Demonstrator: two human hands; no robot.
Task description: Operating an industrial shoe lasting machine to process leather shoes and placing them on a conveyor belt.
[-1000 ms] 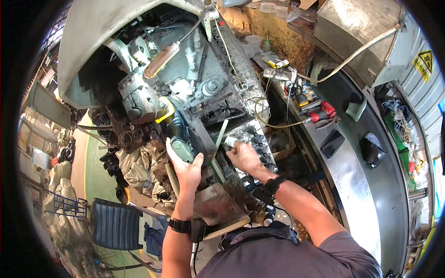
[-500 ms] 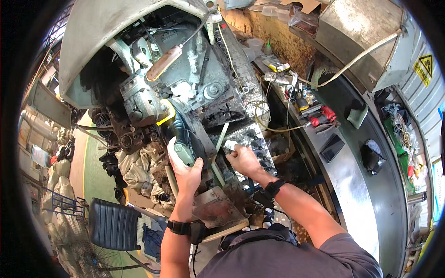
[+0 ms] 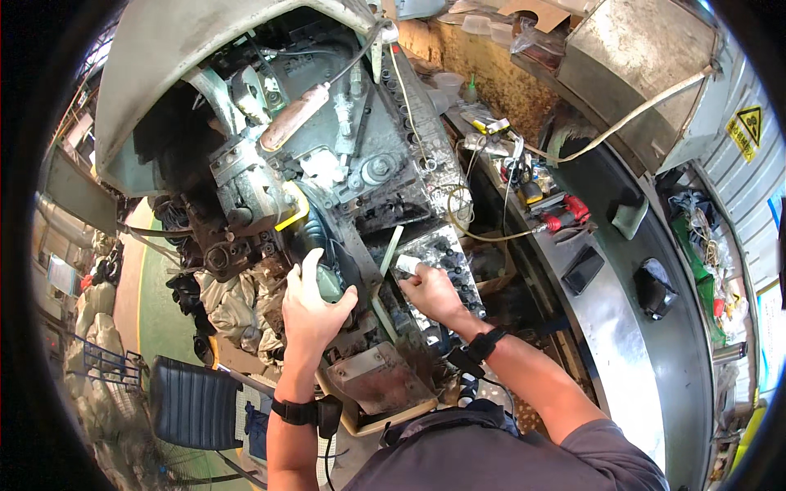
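My left hand point(image 3: 313, 304) is curved round the grey-green end of a dark, rounded cylindrical part point(image 3: 329, 284) on the machine. Its thumb lies on the right side and its fingers on the left. Further right, my right hand point(image 3: 435, 293) pinches a small white piece point(image 3: 407, 263), whose lower end is hidden by the fingers. That hand is over a metal block point(image 3: 454, 254) with rows of dark bolts or fittings. A pale green strip point(image 3: 391, 250) slants up between both hands. Beyond the left hand is a bent yellow piece point(image 3: 295, 206).
A wooden-handled tool point(image 3: 296, 119) lies across the machine under its grey hood point(image 3: 155, 65). On the right bench are a red power tool point(image 3: 565, 214) and a dark phone point(image 3: 583, 266). A black chair point(image 3: 195, 403) stands lower left, beside cloth bundles point(image 3: 233, 307).
My left hand has shifted slightly left, its fingers more curled round the grey-green end. The right hand still pinches the white piece. The whole view has shifted slightly.
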